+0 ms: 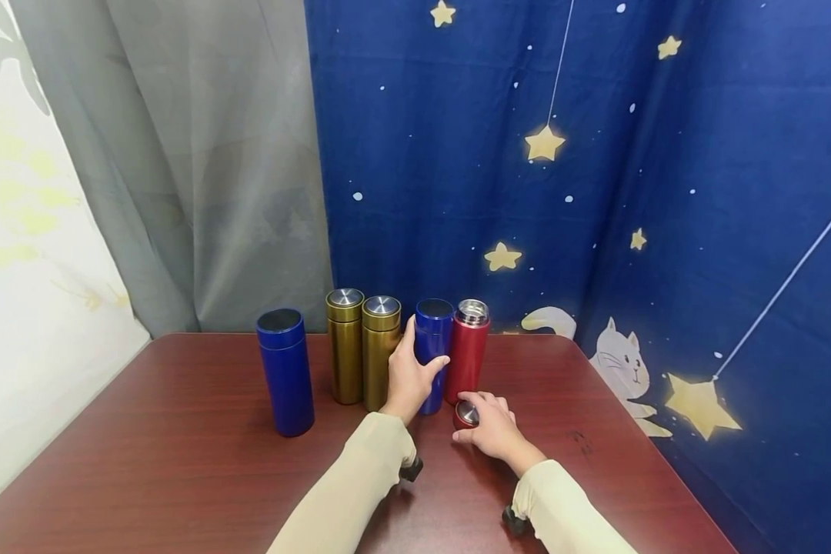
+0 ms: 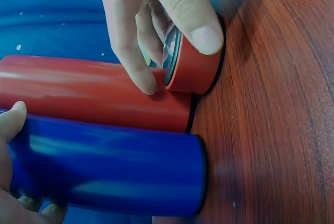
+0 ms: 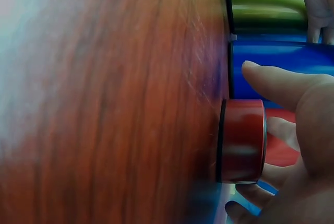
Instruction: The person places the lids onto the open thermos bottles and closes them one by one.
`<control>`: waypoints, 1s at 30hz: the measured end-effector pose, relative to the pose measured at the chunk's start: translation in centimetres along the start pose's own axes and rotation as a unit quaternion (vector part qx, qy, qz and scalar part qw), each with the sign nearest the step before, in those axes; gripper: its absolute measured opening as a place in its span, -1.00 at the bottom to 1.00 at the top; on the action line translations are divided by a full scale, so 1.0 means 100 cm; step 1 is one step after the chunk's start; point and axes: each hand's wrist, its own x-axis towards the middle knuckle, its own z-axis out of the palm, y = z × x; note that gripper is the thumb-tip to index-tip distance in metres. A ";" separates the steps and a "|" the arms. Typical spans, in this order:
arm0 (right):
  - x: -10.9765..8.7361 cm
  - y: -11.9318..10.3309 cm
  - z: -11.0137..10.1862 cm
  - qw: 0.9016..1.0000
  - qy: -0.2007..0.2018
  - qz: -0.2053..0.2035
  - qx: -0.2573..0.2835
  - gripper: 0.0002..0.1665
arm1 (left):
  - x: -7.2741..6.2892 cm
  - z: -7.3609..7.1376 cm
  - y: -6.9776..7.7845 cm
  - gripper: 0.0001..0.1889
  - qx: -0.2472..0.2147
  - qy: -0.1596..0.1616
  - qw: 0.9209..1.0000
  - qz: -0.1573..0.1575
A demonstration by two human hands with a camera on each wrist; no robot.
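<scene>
My left hand [image 1: 408, 378] holds a capped blue thermos flask [image 1: 432, 335] upright on the table; in the left wrist view its thumb lies along one side and the fingertips show at the other. Beside that flask stands a red thermos flask [image 1: 468, 354], uncapped, with its steel mouth [image 1: 472, 308] bare. Its red lid [image 3: 242, 141] rests on the table right in front of it. Around this lid is my right hand [image 1: 495, 429], the thumb extended and standing off from the lid in the right wrist view, the other fingers partly hidden behind it.
Two gold thermos flasks [image 1: 346, 358] with steel-topped caps stand left of my left hand. Farther left is another blue thermos flask [image 1: 287, 385]. The reddish-brown table [image 1: 201, 462] ends at a grey curtain [image 1: 228, 169] and a blue star-patterned curtain [image 1: 443, 154].
</scene>
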 end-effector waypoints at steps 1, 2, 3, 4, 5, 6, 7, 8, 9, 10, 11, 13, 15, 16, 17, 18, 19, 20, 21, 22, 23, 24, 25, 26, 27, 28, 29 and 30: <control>0.000 0.000 0.000 1.000 -0.002 0.001 0.000 -0.21 | 0.000 0.000 0.000 -0.02 0.000 0.000 1.000 0.000; 0.000 0.000 -0.001 1.000 -0.005 0.003 0.000 -0.21 | 0.000 0.001 0.000 -0.02 -0.001 0.002 1.000 0.001; 0.000 0.001 -0.001 1.000 -0.007 0.004 -0.001 -0.21 | 0.001 0.002 0.000 -0.02 -0.001 0.004 1.000 0.002; 0.000 0.001 -0.002 1.000 -0.009 0.004 -0.001 -0.21 | 0.001 0.002 0.001 -0.02 -0.002 0.006 1.000 0.004; 0.000 0.001 -0.002 1.000 -0.011 0.004 0.000 -0.21 | 0.001 0.003 0.001 -0.02 -0.002 0.007 1.000 0.004; 0.000 0.002 -0.003 1.000 -0.014 0.005 0.001 -0.21 | 0.001 0.004 0.001 -0.02 -0.002 0.008 1.000 0.004; 0.000 0.002 -0.003 1.000 -0.015 0.005 0.002 -0.21 | 0.002 0.004 0.002 -0.01 -0.003 0.008 1.000 0.003; 0.000 0.003 -0.004 1.000 -0.016 0.004 0.003 -0.22 | 0.002 0.005 0.002 -0.01 -0.003 0.009 1.000 0.003; 0.000 0.003 -0.004 1.000 -0.017 0.003 0.005 -0.23 | 0.002 0.006 0.002 -0.01 -0.004 0.007 1.000 0.001; -0.001 0.003 -0.004 1.000 -0.016 0.002 0.006 -0.24 | 0.003 0.007 0.002 -0.01 -0.004 0.007 1.000 0.000; -0.001 0.004 -0.004 1.000 -0.015 0.002 0.007 -0.25 | 0.003 0.008 0.002 -0.01 -0.005 0.007 1.000 0.000; -0.002 0.005 -0.004 1.000 -0.010 -0.001 0.007 -0.28 | 0.003 0.010 0.003 -0.01 -0.005 0.007 1.000 -0.002; -0.003 0.006 -0.004 1.000 -0.004 -0.003 0.008 -0.30 | 0.003 0.012 0.004 0.00 -0.003 0.008 1.000 -0.005; -0.003 0.007 -0.005 1.000 -0.001 -0.007 0.007 -0.31 | 0.003 0.012 0.005 0.00 -0.002 0.011 1.000 -0.005; -0.004 0.008 -0.005 1.000 0.000 -0.007 0.007 -0.31 | 0.004 0.013 0.005 0.00 -0.001 0.012 1.000 -0.006; -0.004 0.008 -0.005 1.000 0.001 -0.008 0.007 -0.32 | 0.003 0.013 0.006 0.00 0.000 0.013 1.000 -0.009; -0.005 0.008 -0.006 1.000 0.001 -0.009 0.008 -0.32 | 0.003 0.014 0.006 0.00 0.002 0.016 1.000 -0.011; -0.005 0.009 -0.006 1.000 0.000 -0.010 0.007 -0.33 | 0.003 0.014 0.007 0.00 0.004 0.018 1.000 -0.013; -0.006 0.009 -0.006 1.000 -0.002 -0.011 0.007 -0.33 | 0.003 0.015 0.006 -0.01 0.006 0.021 1.000 -0.016; -0.007 0.009 -0.007 1.000 -0.004 -0.012 0.008 -0.33 | 0.003 0.015 0.006 -0.01 0.008 0.023 1.000 -0.018; -0.008 0.009 -0.007 1.000 -0.006 -0.010 0.009 -0.33 | 0.003 0.015 0.005 -0.01 0.009 0.026 0.999 -0.021; -0.008 0.009 -0.007 1.000 -0.008 -0.012 0.008 -0.33 | 0.003 0.015 0.005 -0.01 0.009 0.027 0.999 -0.023; -0.009 0.008 -0.007 1.000 -0.010 -0.013 0.008 -0.34 | 0.003 0.015 0.004 -0.01 0.009 0.029 0.999 -0.025; -0.009 0.008 -0.007 1.000 -0.011 -0.014 0.008 -0.34 | 0.003 0.015 0.004 -0.01 0.008 0.029 0.999 -0.027; -0.009 0.008 -0.007 1.000 -0.012 -0.014 0.007 -0.34 | 0.004 0.015 0.004 -0.01 0.008 0.029 0.999 -0.028; -0.010 0.007 -0.008 1.000 -0.012 -0.014 0.007 -0.34 | 0.004 0.015 0.003 -0.01 0.006 0.028 0.999 -0.030; -0.010 0.007 -0.008 1.000 -0.013 -0.015 0.006 -0.34 | 0.005 0.016 0.003 -0.01 0.005 0.027 0.999 -0.031; -0.010 0.007 -0.009 1.000 -0.014 -0.016 0.005 -0.34 | 0.005 0.016 0.003 -0.01 0.006 0.026 0.999 -0.033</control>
